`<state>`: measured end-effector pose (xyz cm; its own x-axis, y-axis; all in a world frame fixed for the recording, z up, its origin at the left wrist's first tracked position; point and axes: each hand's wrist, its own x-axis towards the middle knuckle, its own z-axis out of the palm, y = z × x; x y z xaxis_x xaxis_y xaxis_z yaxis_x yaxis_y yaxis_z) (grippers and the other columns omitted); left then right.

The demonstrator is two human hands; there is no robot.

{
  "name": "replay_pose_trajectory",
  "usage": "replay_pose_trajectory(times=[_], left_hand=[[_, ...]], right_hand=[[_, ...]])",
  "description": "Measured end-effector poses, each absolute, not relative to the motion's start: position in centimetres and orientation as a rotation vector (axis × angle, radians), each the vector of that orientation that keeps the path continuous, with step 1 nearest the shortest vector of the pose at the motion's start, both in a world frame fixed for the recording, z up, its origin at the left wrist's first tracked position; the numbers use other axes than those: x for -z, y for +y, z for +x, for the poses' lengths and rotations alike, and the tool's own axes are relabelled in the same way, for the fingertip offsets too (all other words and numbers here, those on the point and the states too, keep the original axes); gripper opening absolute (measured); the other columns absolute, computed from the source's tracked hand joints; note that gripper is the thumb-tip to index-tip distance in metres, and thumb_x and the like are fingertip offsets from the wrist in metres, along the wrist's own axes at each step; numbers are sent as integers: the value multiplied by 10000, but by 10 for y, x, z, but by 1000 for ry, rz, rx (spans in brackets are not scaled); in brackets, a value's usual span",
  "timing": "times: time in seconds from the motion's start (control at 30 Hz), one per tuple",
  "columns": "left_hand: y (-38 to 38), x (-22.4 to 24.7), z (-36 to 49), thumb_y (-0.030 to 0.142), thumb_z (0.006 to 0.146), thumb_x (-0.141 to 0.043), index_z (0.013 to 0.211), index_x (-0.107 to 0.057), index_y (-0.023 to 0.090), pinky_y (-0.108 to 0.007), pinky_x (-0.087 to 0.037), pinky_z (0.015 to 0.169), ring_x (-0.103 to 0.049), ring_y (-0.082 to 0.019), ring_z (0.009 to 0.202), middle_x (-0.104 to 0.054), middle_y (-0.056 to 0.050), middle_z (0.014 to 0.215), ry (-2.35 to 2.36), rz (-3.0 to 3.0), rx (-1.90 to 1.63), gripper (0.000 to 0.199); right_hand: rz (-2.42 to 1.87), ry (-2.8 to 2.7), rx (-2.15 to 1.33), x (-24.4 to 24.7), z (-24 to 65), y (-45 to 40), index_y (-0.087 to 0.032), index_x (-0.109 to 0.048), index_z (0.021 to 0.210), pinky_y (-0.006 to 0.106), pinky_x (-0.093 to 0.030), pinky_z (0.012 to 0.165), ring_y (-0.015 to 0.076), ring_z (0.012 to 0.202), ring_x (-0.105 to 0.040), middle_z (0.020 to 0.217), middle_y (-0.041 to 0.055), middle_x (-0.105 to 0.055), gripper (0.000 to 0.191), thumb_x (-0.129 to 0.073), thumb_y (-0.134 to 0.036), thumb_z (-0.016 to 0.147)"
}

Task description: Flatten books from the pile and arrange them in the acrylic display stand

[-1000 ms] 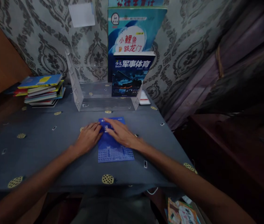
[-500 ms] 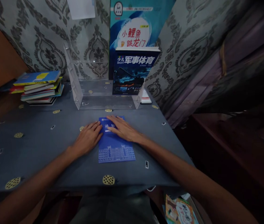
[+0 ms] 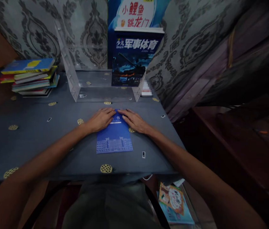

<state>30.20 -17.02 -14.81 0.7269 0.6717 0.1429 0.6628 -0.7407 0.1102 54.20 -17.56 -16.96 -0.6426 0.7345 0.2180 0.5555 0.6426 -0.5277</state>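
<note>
A blue booklet (image 3: 114, 138) with white print and a pale building picture lies flat on the table in front of me. Across its upper left part rests my left hand (image 3: 103, 119), fingers stretched out and lying flat. My right hand (image 3: 134, 121) lies at the upper right edge, its fingers extended and their tips on the cover. Together the hands hide both top corners and part of the title. Neither hand grips the booklet.
Behind the booklet stands a clear acrylic rack (image 3: 105, 94), with a dark blue book (image 3: 131, 63) upright in it and a taller teal book (image 3: 115, 16) behind. Stacked books (image 3: 33, 78) sit at the back left. More books (image 3: 174, 203) lie below the table's (image 3: 77, 165) right front edge.
My left hand has slid right onto the booklet's upper part, while my right hand has shifted to its right edge, uncovering other title print. The camera view has also tilted down.
</note>
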Motion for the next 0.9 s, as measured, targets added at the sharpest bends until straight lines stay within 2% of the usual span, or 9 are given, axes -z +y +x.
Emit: replay_pose_trajectory(times=[0.23, 0.47, 0.63, 0.8, 0.9], left_hand=[[-165, 162, 298, 268, 1025, -360, 1384, -547, 121, -449, -381, 1151, -505, -253, 1362, -569, -138, 1453, 1108, 2839, -354, 431], [-166, 160, 299, 275, 1021, -343, 1401, -542, 117, -483, -348, 1168, -488, -266, 1373, -550, -134, 1475, 1129, 2796, -346, 457], [-168, 159, 299, 268, 1012, -355, 1394, -553, 135, -496, -339, 1171, -478, -272, 1378, -544, -125, 1480, 1134, 2767, -361, 450], [-167, 160, 298, 269, 1010, -364, 1390, -555, 125, -485, -337, 1177, -483, -267, 1378, -549, -135, 1475, 1123, 2770, -379, 449], [-166, 160, 297, 264, 1007, -372, 1388, -553, 108, -479, -341, 1175, -483, -267, 1382, -545, -149, 1479, 1107, 2776, -381, 450]], right_hand=[[-933, -2495, -662, 163, 561, -236, -233, -434, 1513, 564, -273, 1244, 226, 1448, -433, 1529, 76, -508, 483, -306, -382, 1072], [-970, -2434, -827, 150, 581, -322, -293, -444, 1507, 556, -366, 1206, 226, 1413, -482, 1508, 31, -531, 461, -386, -278, 1050], [-900, -2518, -718, 142, 550, -342, -228, -446, 1509, 540, -301, 1238, 225, 1415, -480, 1454, 86, -585, 471, -438, -263, 1040], [-722, -2671, -727, 137, 478, -344, -164, -390, 1532, 470, -231, 1266, 210, 1494, -353, 1563, 118, -452, 536, -480, -359, 1041], [-698, -2712, -737, 140, 465, -342, -117, -396, 1521, 458, -220, 1269, 223, 1499, -342, 1568, 143, -437, 571, -492, -396, 1033]])
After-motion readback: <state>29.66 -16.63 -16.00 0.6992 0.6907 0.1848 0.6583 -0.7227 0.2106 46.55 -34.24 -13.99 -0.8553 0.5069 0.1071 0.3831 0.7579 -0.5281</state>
